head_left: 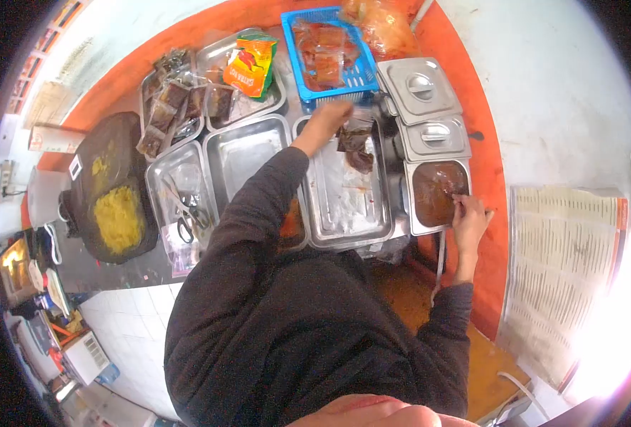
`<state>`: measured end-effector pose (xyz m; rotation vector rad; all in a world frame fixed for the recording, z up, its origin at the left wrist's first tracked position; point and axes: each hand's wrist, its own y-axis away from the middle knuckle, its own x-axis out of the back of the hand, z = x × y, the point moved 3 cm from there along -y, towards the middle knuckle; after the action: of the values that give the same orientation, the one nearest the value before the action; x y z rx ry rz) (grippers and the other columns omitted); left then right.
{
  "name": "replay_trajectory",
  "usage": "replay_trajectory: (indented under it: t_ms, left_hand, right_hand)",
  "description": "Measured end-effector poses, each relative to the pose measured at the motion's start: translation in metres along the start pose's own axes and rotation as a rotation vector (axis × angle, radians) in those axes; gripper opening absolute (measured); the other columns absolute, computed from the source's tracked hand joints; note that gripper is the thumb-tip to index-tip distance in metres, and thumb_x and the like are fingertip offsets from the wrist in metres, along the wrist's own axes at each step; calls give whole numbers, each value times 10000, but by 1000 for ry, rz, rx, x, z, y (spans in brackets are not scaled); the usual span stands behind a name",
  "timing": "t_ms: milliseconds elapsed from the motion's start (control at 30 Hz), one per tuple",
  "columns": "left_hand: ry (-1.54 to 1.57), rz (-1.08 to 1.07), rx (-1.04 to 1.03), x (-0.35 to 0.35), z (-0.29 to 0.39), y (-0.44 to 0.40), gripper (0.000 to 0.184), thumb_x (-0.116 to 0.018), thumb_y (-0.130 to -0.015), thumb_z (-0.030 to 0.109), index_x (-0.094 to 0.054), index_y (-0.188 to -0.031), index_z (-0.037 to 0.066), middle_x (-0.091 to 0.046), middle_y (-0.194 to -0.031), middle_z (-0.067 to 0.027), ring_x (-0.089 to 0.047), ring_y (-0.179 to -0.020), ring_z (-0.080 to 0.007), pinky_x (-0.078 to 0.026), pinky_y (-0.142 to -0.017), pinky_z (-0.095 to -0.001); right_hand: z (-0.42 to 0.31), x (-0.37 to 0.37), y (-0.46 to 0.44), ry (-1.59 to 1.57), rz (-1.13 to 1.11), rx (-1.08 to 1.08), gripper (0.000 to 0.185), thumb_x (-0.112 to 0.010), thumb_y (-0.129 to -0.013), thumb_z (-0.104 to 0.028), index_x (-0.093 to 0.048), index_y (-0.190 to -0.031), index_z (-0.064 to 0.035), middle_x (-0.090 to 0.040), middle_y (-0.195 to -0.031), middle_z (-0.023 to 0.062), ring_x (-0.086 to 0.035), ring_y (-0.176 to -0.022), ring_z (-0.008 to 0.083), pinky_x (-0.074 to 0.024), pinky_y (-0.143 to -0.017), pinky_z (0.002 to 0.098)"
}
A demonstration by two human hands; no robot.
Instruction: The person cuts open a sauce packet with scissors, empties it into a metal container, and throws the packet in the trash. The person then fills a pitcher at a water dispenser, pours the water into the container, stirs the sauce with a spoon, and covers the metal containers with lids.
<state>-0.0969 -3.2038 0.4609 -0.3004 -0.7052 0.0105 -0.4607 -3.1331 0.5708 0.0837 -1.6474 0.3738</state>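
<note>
My left hand (327, 122) reaches over the upper edge of a metal tray (344, 220), just below a blue plastic basket (292, 53). Its fingers are blurred, so whether they hold anything does not show. A few dark packets (356, 148) lie in that tray beside the hand. On the right, a steel pan holds brown sauce (435, 186). My right hand (471, 219) is at the pan's right side, thumb and fingers pinched together over the sauce. What sits in the pinch, if anything, is too small to make out.
Two lidded steel pans (418, 87) stand behind the sauce. Reddish packets (324, 60) fill the basket. Left are trays of dark packets (169, 103), an orange-green pouch (250, 65), scissors (184, 220) and a dark container of yellow food (119, 219). An orange wall rises behind.
</note>
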Motion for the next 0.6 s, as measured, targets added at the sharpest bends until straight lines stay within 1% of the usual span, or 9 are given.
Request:
replay_trajectory:
  t_ms: [67, 200, 233, 267, 333, 367, 467, 500, 600]
  left_hand:
    - [-54, 52, -131, 3, 10, 4, 169, -532, -757, 54, -509, -922, 28, -582, -847, -163, -569, -815, -364, -451, -677, -422]
    - [-98, 58, -301, 8, 26, 7, 150, -490, -768, 47, -506, -916, 31, -556, -816, -151, -572, -805, -346, -459, -658, -399]
    - [-75, -93, -185, 12, 34, 11, 160, -474, -789, 85, -484, -941, 37, -554, -870, -160, -560, -839, -353, -456, -716, -392]
    - [-62, -61, -198, 20, 46, 18, 156, -469, -792, 89, -485, -939, 38, -556, -868, -154, -562, -829, -351, -459, -708, -389]
    - [-53, 12, -216, 39, 60, 31, 148, -459, -798, 96, -485, -933, 41, -560, -865, -143, -567, -807, -348, -465, -692, -381]
    - [-67, 99, -168, 53, 69, 37, 135, -522, -769, 59, -510, -901, 34, -580, -830, -125, -594, -765, -315, -478, -656, -352]
    - [122, 320, -23, 114, 92, 70, 167, -607, -706, 6, -545, -860, 23, -605, -802, -116, -623, -749, -258, -492, -652, -313]
    - [130, 390, 140, 132, 93, 84, 179, -660, -670, -26, -582, -825, 19, -631, -792, -92, -634, -736, -178, -496, -665, -276]
    - [121, 530, 382, 186, 88, 136, 111, -656, -722, 6, -603, -818, 19, -639, -787, -53, -613, -737, -117, -488, -673, -249]
  right_hand:
    - [-2, -6, 1, -40, -23, 58, 91, -606, -779, -137, -661, -852, -144, -639, -863, 22, -556, -855, 215, -319, -792, 383]
    - [4, -8, 2, 29, 73, 3, 85, -610, -786, -123, -647, -855, -157, -635, -866, -9, -545, -806, 173, -299, -786, 356]
    - [7, -14, 4, 97, 67, -4, 83, -609, -790, -131, -647, -858, -159, -636, -872, -9, -548, -814, 170, -298, -784, 355]
    - [8, -17, 6, 163, 63, -10, 82, -607, -793, -139, -647, -862, -160, -638, -877, -9, -550, -822, 167, -298, -782, 353]
    - [3, -14, 8, 32, 43, 51, 84, -606, -796, -147, -646, -868, -163, -640, -890, -14, -553, -837, 164, -296, -782, 357]
    - [-1, -13, 7, -40, 27, 98, 86, -605, -797, -152, -645, -872, -165, -641, -896, -17, -554, -844, 162, -295, -782, 359]
    - [0, -12, 6, -49, 106, 7, 93, -602, -804, -155, -645, -886, -163, -642, -897, -23, -556, -843, 164, -290, -784, 358]
    - [-1, -15, 7, 15, 82, 24, 98, -601, -807, -162, -647, -894, -161, -643, -896, -22, -558, -843, 166, -290, -784, 358]
    - [-7, -20, 6, 103, 9, 48, 119, -595, -815, -184, -653, -913, -154, -646, -887, -6, -564, -857, 181, -300, -788, 371]
